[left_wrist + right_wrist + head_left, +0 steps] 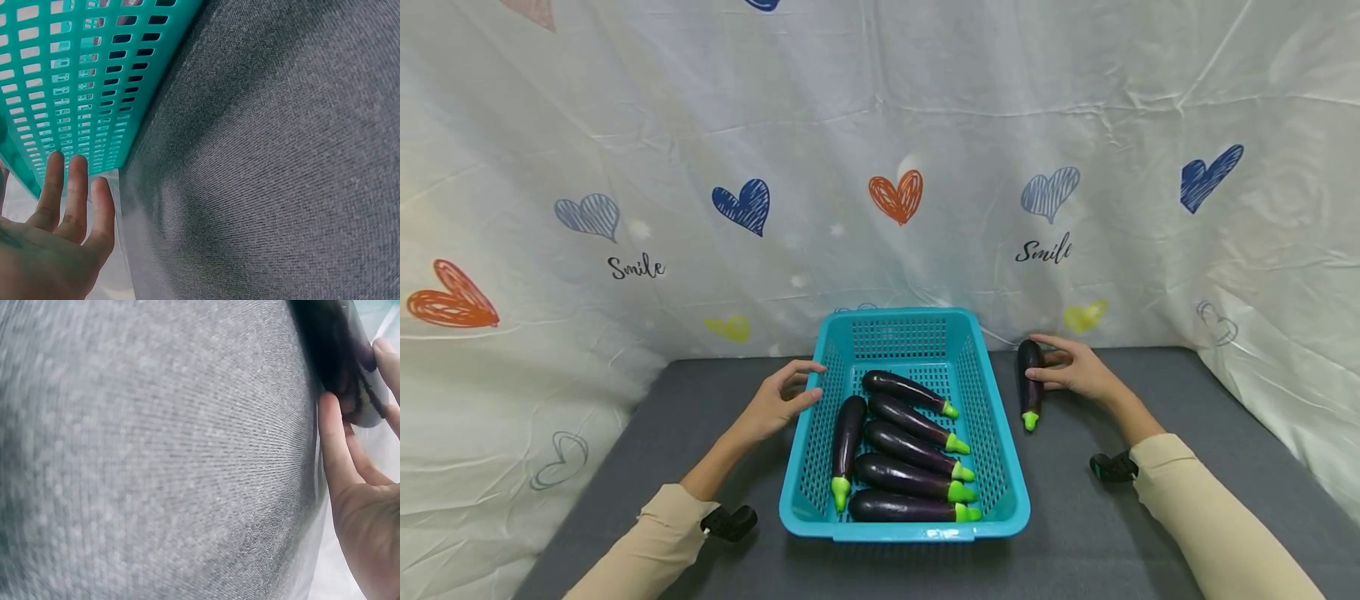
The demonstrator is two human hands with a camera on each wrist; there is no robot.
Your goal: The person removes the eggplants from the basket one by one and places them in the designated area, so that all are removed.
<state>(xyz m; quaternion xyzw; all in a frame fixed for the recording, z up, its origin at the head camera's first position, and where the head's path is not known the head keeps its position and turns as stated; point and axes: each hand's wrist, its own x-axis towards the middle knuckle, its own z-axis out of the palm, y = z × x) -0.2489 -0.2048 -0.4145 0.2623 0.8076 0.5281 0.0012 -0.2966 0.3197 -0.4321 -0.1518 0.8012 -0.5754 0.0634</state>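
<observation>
On the right, an eggplant with a bright green stem end lies lengthwise on the grey cloth, outside the basket. My right hand holds it near its dark rounded end, thumb on one side and fingers round the other. The right wrist view shows the fingertips against the glossy skin of the eggplant. My left hand is at the left rim of a turquoise basket, thumb and forefinger right at the edge. In the left wrist view its other fingers extend loosely beside the slotted wall.
Several eggplants lie in the basket, mostly crosswise with stems to the right; one eggplant lies lengthwise along the left wall. A white curtain with printed hearts hangs behind the grey-covered table. Black bands circle both wrists.
</observation>
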